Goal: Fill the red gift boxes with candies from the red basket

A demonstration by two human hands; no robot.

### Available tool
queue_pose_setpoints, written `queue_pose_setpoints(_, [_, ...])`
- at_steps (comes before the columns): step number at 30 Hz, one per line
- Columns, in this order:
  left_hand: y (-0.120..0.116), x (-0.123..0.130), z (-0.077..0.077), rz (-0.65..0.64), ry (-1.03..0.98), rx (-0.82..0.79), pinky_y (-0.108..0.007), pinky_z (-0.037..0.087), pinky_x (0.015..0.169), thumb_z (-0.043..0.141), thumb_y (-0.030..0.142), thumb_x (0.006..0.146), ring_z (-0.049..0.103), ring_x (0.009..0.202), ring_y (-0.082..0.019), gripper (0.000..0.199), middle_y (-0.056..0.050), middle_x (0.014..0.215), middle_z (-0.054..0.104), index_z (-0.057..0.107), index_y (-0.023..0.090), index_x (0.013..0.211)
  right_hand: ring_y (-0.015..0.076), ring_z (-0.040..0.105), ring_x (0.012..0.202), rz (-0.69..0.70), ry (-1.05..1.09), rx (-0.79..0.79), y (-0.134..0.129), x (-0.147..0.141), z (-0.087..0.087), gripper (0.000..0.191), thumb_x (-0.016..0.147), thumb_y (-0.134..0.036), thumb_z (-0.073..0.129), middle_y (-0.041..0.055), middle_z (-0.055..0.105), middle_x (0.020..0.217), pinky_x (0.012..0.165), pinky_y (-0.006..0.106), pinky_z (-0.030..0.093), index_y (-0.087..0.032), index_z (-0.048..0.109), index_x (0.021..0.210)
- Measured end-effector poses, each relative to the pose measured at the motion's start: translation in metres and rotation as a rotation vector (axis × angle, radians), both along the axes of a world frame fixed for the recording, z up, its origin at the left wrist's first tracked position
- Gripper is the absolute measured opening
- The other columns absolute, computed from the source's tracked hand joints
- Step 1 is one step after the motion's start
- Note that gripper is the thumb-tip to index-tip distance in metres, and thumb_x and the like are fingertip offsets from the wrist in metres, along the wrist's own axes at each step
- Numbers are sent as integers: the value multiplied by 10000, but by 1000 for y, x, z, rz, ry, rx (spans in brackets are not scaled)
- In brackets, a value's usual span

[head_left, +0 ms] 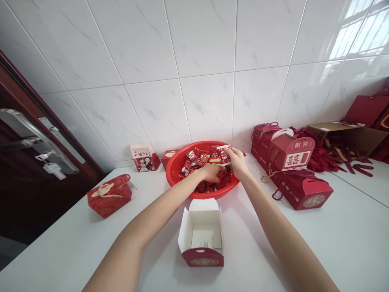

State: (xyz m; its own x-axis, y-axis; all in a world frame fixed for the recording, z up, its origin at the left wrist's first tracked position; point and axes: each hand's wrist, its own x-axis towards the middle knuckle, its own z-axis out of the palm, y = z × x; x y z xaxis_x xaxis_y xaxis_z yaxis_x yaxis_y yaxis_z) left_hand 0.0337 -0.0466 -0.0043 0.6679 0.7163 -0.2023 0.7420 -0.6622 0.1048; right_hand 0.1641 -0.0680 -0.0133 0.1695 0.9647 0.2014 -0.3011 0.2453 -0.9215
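Note:
A red plastic basket (173, 174) holds many small red-wrapped candies (194, 162). My left hand (211, 173) reaches down into the basket, its fingers curled among the candies; what they grip is hidden. Over the basket's right side, my right hand (237, 161) pinches a red packet with white edges (223, 154). In front of the basket, nearest to me, stands an open gift box (203, 257), dark red outside and white inside. Its flaps are spread, and no candies show in it.
Closed red boxes (111, 194) and a box with a cartoon couple (145, 158) stand to the left. Several dark red gift boxes (304, 190) are grouped at right, beside a cardboard carton (370, 138) with red ribbons. A tiled wall (206, 101) runs behind.

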Motion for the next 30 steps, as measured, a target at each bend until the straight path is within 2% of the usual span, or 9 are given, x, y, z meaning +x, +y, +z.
queue_pose_setpoints(5, [6,-13,10,102,-267,6,-276,453,676,662,206,721,655,790,-228,294,-27,839,694,665,187,1015,114,459,521,6,70,-10,-4,0,5,326,610,-506,740,-56,555,563,495,242,364,-222,587,663])
queue_pose_setpoints(8, [10,-21,13,140,-408,19,-268,419,648,642,266,778,621,727,-199,186,1,768,663,654,191,948,128,483,543,-3,88,-1,-4,1,6,322,592,-497,752,-47,590,593,522,255,387,-229,590,664])
queue_pose_setpoints(11, [15,-29,13,194,-455,53,-266,401,644,665,317,794,598,709,-187,170,5,750,645,649,187,902,138,507,568,-7,111,5,-3,0,6,310,583,-484,758,-40,623,625,550,261,400,-229,606,673])
queue_pose_setpoints(14, [20,-34,11,250,-477,105,-262,399,641,655,246,794,591,700,-180,163,11,731,629,664,190,946,145,513,573,-6,114,3,-2,0,6,307,586,-485,755,-40,619,611,561,266,405,-230,609,676])
queue_pose_setpoints(19, [26,-39,10,293,-478,194,-269,435,665,686,227,784,611,718,-195,349,24,706,612,664,215,1133,146,513,573,-19,110,7,-2,-1,5,302,588,-481,751,-42,604,588,562,265,402,-230,596,656])
queue_pose_setpoints(24, [23,-40,12,316,-438,262,-295,484,769,689,235,804,656,833,-224,466,0,815,675,629,241,1267,145,512,562,-10,120,22,-3,-1,5,296,590,-475,755,-39,614,594,563,267,410,-229,605,655])
queue_pose_setpoints(27, [19,-39,14,318,-415,263,-316,500,854,662,227,830,668,943,-237,514,-26,966,716,583,252,1337,140,506,551,5,130,21,-3,-1,6,302,583,-476,760,-44,605,581,560,265,410,-227,603,650])
queue_pose_setpoints(30, [17,-36,14,362,-319,265,-386,489,953,599,222,876,657,1071,-273,531,-73,1147,713,531,240,1403,138,506,550,7,123,10,-4,0,7,311,582,-482,766,-46,599,574,555,262,406,-226,604,652])
